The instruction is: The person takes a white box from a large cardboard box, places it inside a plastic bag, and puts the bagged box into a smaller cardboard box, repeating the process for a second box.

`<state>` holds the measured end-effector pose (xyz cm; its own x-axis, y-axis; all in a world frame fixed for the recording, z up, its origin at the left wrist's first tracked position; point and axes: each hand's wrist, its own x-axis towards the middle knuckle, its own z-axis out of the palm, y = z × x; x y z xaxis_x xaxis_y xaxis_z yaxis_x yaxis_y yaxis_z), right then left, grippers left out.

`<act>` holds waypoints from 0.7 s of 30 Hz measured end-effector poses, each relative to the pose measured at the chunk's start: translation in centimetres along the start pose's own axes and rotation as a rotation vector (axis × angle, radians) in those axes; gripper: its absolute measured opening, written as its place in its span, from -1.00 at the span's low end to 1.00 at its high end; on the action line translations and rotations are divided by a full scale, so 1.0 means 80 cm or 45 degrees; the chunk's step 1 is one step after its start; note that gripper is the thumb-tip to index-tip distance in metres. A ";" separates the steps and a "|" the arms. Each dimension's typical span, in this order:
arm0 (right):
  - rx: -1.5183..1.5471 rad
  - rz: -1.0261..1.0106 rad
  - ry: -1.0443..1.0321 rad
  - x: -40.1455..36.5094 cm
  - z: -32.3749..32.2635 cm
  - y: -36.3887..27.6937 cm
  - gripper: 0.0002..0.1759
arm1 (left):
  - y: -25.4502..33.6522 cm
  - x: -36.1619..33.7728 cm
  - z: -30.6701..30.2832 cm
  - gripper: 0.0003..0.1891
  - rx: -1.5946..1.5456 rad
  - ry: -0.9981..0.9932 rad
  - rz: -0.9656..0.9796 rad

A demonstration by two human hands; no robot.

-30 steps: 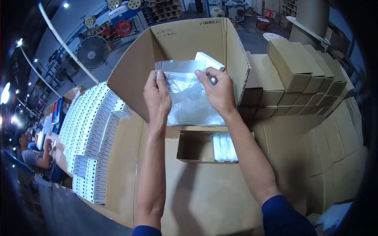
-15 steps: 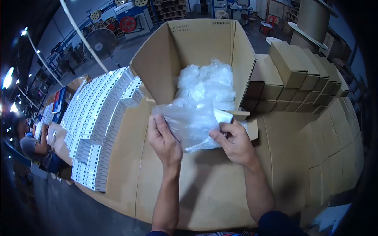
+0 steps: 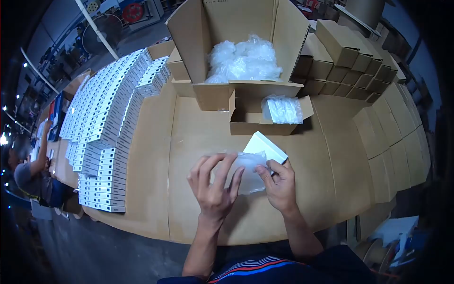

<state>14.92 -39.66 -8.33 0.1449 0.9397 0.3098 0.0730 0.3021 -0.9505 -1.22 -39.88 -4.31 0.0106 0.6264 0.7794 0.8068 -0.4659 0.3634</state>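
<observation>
In my right hand is a small white box, pinched near its lower corner together with a clear plastic bag. The bag bunches over the near end of the box, and the far end shows bare. My left hand is beside the bag with fingers curved and thumb apart; whether a fingertip touches the film is hard to make out. Just beyond the hands, an open small carton holds bagged items at its right end.
A large open carton with crumpled clear bags stands behind. White boxes are stacked at left, brown cartons at right. All rest on a cardboard-covered table. Another person sits at far left.
The view has tilted down, showing the small carton fully. My left hand has let go of the spread bag and its fingers have opened. The bag now bunches around the box in my right hand.
</observation>
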 end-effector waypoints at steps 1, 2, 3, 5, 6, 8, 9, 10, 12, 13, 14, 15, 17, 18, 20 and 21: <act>-0.034 0.019 -0.012 -0.005 0.002 -0.001 -0.77 | 0.001 0.000 0.001 -0.76 -0.013 0.000 -0.038; -0.068 0.039 -0.022 -0.010 0.003 -0.002 -0.78 | -0.002 -0.002 0.000 -0.76 -0.032 -0.009 -0.040; -0.101 0.056 -0.033 -0.014 0.004 -0.003 -0.79 | -0.006 -0.004 0.001 -0.76 -0.051 -0.014 -0.039; -0.069 0.063 -0.005 -0.017 0.008 -0.005 -0.79 | -0.012 -0.006 0.001 -0.76 -0.083 0.002 -0.024; -0.051 0.070 0.006 -0.019 0.010 -0.006 -0.79 | -0.014 -0.007 0.001 -0.76 -0.105 -0.002 -0.019; -0.164 0.035 -0.037 -0.018 0.008 -0.004 -0.77 | -0.018 -0.010 0.000 -0.76 -0.144 -0.010 -0.008; -0.219 0.019 -0.059 -0.017 0.006 -0.003 -0.76 | -0.019 -0.010 -0.002 -0.78 -0.181 -0.046 -0.033; -0.249 0.057 -0.126 -0.017 0.003 -0.007 -0.78 | -0.020 -0.010 -0.006 -0.80 -0.217 -0.085 -0.057; -0.306 0.138 -0.259 -0.016 -0.005 -0.021 -0.81 | -0.027 -0.011 -0.011 -0.83 -0.325 -0.213 -0.145; -0.317 0.218 -0.319 -0.016 -0.010 -0.025 -0.81 | -0.033 -0.010 -0.014 -0.84 -0.395 -0.302 -0.208; -0.325 0.299 -0.381 -0.016 -0.016 -0.029 -0.81 | -0.037 -0.009 -0.016 -0.85 -0.464 -0.391 -0.271; -0.331 0.376 -0.443 -0.017 -0.020 -0.030 -0.81 | -0.040 -0.007 -0.017 -0.86 -0.577 -0.452 -0.447; -0.329 0.170 -0.446 -0.024 -0.027 -0.011 -0.80 | -0.044 0.001 -0.016 -0.84 -0.799 -0.567 -0.797; -0.328 0.071 -0.446 -0.029 -0.029 -0.002 -0.80 | -0.046 0.003 -0.016 -0.81 -0.909 -0.624 -0.977; -0.334 0.043 -0.393 -0.032 -0.032 0.003 -0.80 | -0.063 -0.012 0.006 -0.82 -1.174 -0.376 -0.904; -0.326 0.125 -0.359 -0.035 -0.034 0.004 -0.80 | -0.065 -0.013 0.012 -0.81 -1.295 -0.226 -0.886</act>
<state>17.20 -42.59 -9.44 -0.1104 0.9801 0.1648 0.3213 0.1921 -0.9273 -4.82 -37.48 -7.50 -0.0918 0.9729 0.2120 -0.1499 -0.2240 0.9630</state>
